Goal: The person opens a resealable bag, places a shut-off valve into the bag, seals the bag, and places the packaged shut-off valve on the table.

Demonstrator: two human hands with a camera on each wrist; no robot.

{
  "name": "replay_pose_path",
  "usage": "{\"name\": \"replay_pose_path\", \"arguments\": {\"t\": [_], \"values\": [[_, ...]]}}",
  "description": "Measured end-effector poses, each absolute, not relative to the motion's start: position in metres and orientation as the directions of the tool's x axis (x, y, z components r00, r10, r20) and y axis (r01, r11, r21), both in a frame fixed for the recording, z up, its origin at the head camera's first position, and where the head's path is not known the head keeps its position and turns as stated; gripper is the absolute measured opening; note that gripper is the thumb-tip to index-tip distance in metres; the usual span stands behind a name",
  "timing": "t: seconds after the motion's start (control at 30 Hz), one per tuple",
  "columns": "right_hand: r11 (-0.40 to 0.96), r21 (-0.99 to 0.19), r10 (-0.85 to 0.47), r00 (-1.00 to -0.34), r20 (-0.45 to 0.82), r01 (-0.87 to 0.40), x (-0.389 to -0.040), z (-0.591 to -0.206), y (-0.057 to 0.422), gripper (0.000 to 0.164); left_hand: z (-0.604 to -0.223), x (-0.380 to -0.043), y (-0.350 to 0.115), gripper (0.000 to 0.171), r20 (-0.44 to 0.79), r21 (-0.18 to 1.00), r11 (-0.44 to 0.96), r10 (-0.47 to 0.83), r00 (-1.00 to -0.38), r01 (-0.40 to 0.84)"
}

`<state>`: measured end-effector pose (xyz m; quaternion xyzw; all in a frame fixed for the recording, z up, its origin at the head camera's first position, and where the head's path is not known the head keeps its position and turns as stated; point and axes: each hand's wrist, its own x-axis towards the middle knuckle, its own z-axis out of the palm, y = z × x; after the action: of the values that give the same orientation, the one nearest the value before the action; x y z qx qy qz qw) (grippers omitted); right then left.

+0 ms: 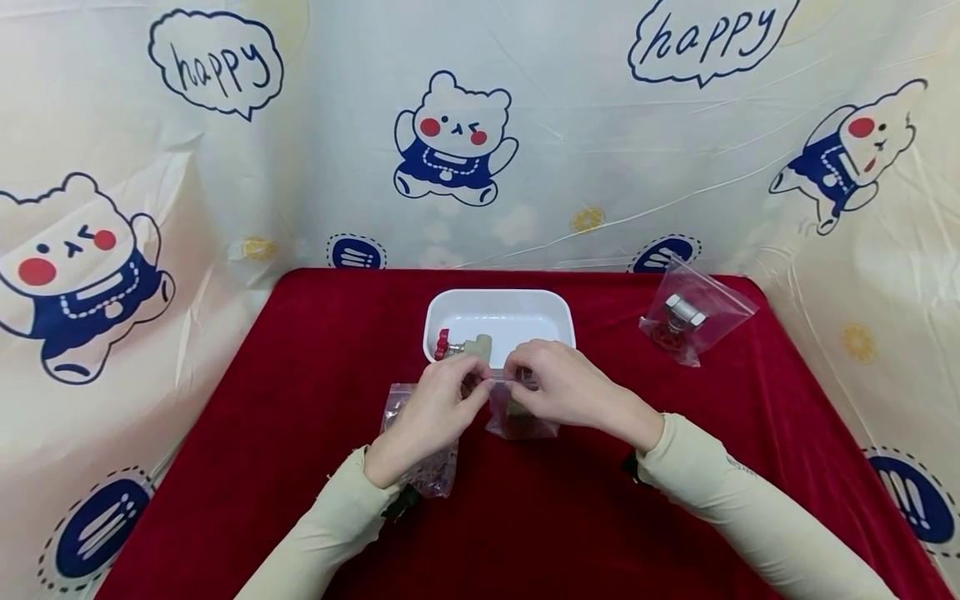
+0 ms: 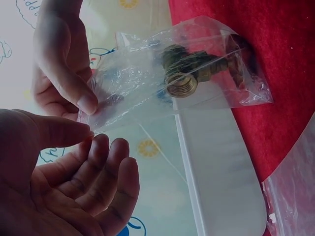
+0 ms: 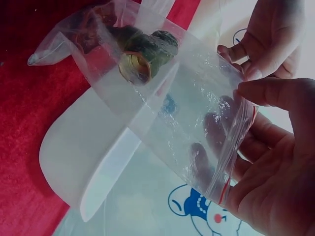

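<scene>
L hand & R hand are pinching the zip bag by its top edge, so the valve, prob. brass thru glare, is hanging low.

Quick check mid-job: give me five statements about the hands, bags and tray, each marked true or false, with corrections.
1. The left hand and right hand both pinch the top of one clear bag. True.
2. The pinched bag is empty. False: it contains a brass-coloured valve.
3. A red-handled valve is in the white tray. True.
4. In the head view, nothing lies right of the tray. False: a far-right bag with a metal fitting lies there.
5. In the head view, the left hand partly hides a near-left bag. True.
</scene>
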<state>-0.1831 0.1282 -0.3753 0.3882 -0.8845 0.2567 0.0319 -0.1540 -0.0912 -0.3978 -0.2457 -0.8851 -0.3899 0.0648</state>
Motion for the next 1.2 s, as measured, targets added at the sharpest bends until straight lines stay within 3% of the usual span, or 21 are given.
{"name": "replay_pose_path", "arguments": {"t": [0.23, 0.53, 1.2], "values": [[0.549, -0.424, -0.668, -0.683, 0.294, -0.72, -0.185, -0.377, 0.131, 0.006, -0.399, -0.155, -0.091, 0.008, 0.305, 0.662, 0.571, 0.386, -0.871, 0.485], [0.59, -0.448, -0.616, -0.734, 0.288, -0.671, -0.183, -0.38, 0.136, 0.008, -0.399, -0.156, -0.092, 0.008, 0.31, 0.662, 0.57, 0.381, -0.871, 0.486], [0.558, -0.471, -0.602, -0.723, 0.338, -0.684, -0.182, -0.382, 0.145, 0.01, -0.4, -0.157, -0.093, 0.008, 0.306, 0.674, 0.564, 0.375, -0.875, 0.477]]}}
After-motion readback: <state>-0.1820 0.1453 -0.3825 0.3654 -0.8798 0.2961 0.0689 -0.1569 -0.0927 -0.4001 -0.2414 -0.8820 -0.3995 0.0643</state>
